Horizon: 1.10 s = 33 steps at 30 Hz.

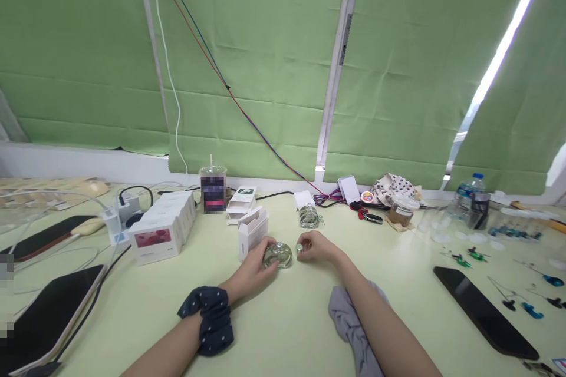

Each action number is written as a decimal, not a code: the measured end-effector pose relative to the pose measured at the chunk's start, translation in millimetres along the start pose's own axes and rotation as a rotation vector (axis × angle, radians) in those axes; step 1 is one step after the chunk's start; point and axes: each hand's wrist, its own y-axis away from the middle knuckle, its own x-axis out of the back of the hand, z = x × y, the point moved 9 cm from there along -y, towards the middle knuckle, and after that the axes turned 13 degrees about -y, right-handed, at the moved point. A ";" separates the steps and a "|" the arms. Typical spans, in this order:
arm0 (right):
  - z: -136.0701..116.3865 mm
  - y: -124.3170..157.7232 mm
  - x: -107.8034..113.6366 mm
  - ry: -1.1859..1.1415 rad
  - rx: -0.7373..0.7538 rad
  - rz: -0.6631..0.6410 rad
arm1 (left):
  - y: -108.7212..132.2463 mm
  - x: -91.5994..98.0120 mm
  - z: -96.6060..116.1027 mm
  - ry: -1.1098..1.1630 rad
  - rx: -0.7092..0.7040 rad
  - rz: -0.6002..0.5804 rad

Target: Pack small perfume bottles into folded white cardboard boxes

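Observation:
My left hand (pixel 255 268) is closed around the side of a small round clear case (pixel 278 255), with the thumb on its front. The case rests on or just above the table, and what lies in it is too small to make out. Close to its right side, my right hand (pixel 316 245) pinches a small pale green round piece (pixel 299 248) between thumb and fingers. An open white carton (pixel 253 232) stands just behind my left hand. Farther back sits a similar clear case (pixel 308 217).
Left are a row of white boxes (pixel 170 230), a drink cup (pixel 213 188) and a tablet (pixel 48 312) with cables. Pliers (pixel 370 218) and a lidded tub (pixel 403 210) stand at the back. Right lie a dark phone (pixel 484 311), several earphones (pixel 533 310) and a water bottle (pixel 471 191).

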 end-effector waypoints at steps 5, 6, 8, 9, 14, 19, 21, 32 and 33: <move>-1.0 1.4 10.2 -0.276 0.005 0.028 | -1.2 1.8 -0.1 -0.060 0.008 -0.004; -0.4 1.7 13.6 -0.324 0.009 0.043 | -1.3 2.1 0.2 -0.063 0.011 -0.007; 2.6 1.9 20.3 -0.365 0.013 0.077 | -1.5 2.3 1.1 -0.062 0.014 -0.013; 4.7 1.7 23.0 -0.353 0.013 0.090 | -1.4 2.4 1.5 -0.060 0.016 -0.014; 13.3 -0.8 32.2 -0.067 0.021 0.146 | -0.3 3.8 2.8 -0.058 0.026 -0.010; 11.0 0.3 24.4 0.051 0.016 0.084 | 0.5 4.7 5.3 -0.046 0.040 -0.028; 4.9 2.5 19.1 0.110 0.026 0.039 | 0.5 5.5 5.5 -0.040 0.037 -0.018; -23.7 5.6 -13.8 0.276 0.286 -0.183 | 0.7 5.7 5.8 -0.025 0.006 0.007; -22.7 4.4 -14.5 0.277 0.282 -0.180 | 0.7 6.0 6.3 -0.029 0.002 0.009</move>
